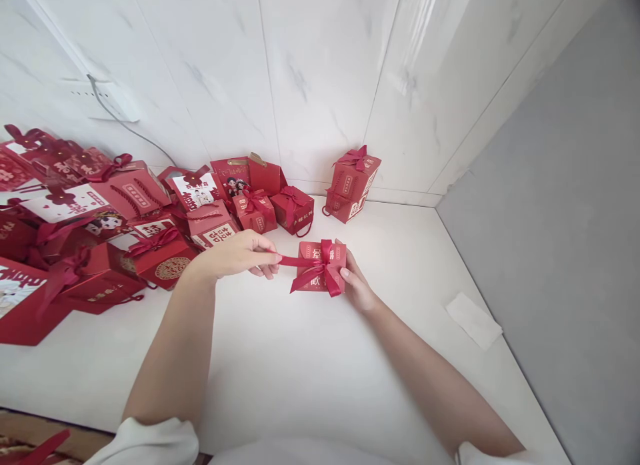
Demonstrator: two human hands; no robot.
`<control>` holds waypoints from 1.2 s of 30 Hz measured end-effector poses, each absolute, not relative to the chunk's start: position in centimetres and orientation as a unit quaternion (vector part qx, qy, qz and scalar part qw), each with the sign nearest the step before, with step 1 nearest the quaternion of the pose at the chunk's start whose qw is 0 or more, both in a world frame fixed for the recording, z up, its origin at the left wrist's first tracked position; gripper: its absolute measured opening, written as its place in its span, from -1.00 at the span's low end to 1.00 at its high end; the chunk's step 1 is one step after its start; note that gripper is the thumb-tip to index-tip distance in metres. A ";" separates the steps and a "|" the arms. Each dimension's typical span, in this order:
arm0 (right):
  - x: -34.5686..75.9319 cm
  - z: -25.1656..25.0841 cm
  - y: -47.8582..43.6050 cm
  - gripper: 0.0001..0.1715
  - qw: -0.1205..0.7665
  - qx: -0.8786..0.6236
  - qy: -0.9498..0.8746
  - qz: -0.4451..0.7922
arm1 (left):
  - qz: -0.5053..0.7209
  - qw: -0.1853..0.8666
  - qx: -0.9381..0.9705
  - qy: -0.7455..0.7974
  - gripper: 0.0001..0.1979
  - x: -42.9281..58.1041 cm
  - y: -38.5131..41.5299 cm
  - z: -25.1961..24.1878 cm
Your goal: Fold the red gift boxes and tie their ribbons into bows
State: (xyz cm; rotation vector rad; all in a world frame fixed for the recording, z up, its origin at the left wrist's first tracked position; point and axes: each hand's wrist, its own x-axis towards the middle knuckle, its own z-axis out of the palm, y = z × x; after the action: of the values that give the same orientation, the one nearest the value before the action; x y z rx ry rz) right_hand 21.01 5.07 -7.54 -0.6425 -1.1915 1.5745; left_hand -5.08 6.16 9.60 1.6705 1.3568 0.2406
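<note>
Within right grip (359, 286), red box (316, 252), ribbon (326, 266) in left grip (241, 255)

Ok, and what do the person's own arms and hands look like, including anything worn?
The left hand and right hand wear no gloves. The left forearm and right forearm are bare, with no watch or bracelet showing. The left sleeve is white and loosely folded; the right sleeve is white too, only partly in view. Some fingers are hidden, so I can't rule out rings.
</note>
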 end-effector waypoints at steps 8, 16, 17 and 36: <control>20.9 -7.4 5.1 -0.15 0.497 -0.276 -0.504 0.650 | 0.127 0.350 0.726 0.578 -0.71 -5.1 6.8 8.0; 21.0 -7.2 5.0 -0.13 0.492 -0.275 -0.504 0.655 | 0.269 0.289 0.724 0.566 -0.26 0.6 5.6 6.9; 21.0 -7.2 5.0 -0.14 0.492 -0.274 -0.503 0.655 | 0.253 0.320 0.725 0.554 -0.23 0.6 5.8 6.4; 20.9 -6.9 5.0 -0.13 0.495 -0.288 -0.504 0.646 | 0.182 0.442 0.742 0.470 -0.44 -2.5 7.8 6.0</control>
State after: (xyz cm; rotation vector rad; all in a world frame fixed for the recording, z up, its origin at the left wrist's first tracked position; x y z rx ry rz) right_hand 20.92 5.01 -6.94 -0.6977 -1.2206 1.5664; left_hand -2.52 7.79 6.02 1.8400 1.1671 0.4507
